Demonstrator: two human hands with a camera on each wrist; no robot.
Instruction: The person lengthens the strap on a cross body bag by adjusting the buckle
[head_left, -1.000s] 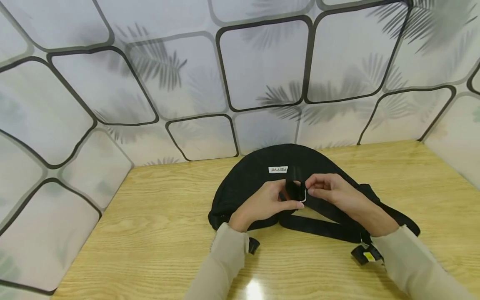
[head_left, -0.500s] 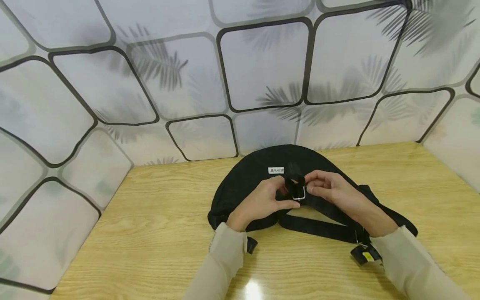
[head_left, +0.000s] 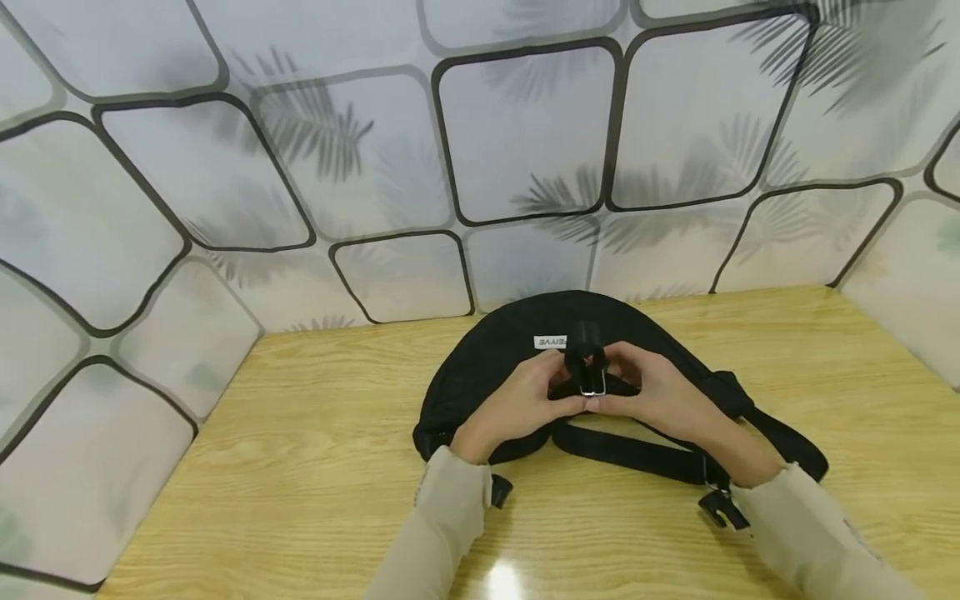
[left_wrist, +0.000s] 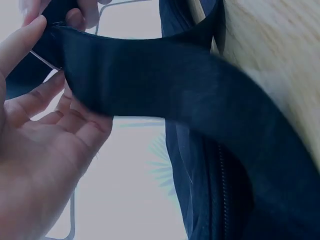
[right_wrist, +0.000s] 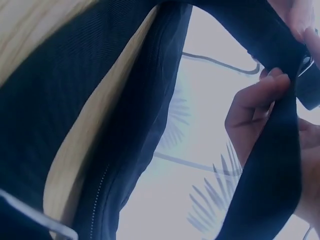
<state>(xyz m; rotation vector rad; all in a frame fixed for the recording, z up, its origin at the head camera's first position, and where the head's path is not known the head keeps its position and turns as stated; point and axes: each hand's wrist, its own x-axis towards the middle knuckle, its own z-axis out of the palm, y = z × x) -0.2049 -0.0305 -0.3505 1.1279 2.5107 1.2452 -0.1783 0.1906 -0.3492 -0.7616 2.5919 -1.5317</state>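
Observation:
A black half-moon sling bag (head_left: 480,358) with a white label (head_left: 551,342) lies on the table. Above its front edge, both hands meet at a metal strap slider (head_left: 592,393) threaded with black webbing, part of which stands up in a loop (head_left: 587,337). My left hand (head_left: 521,400) pinches the webbing at the slider between thumb and fingers. From the other side, my right hand (head_left: 663,396) grips the strap, its thumb tip close to the left thumb. In the left wrist view, the wide strap (left_wrist: 145,75) runs away from the left fingers; curled right fingers (right_wrist: 260,97) press the webbing in the right wrist view.
A black plastic buckle end (head_left: 500,490) lies by the left sleeve, and another buckle piece (head_left: 722,508) sits by the right sleeve. Strap (head_left: 637,454) curves across the wooden table (head_left: 315,467). A patterned backdrop (head_left: 390,167) rises behind.
My right hand has moved left and closed in around the strap beside the slider, now meeting the left thumb. The slider has shifted slightly left; the left hand stays nearly in place.

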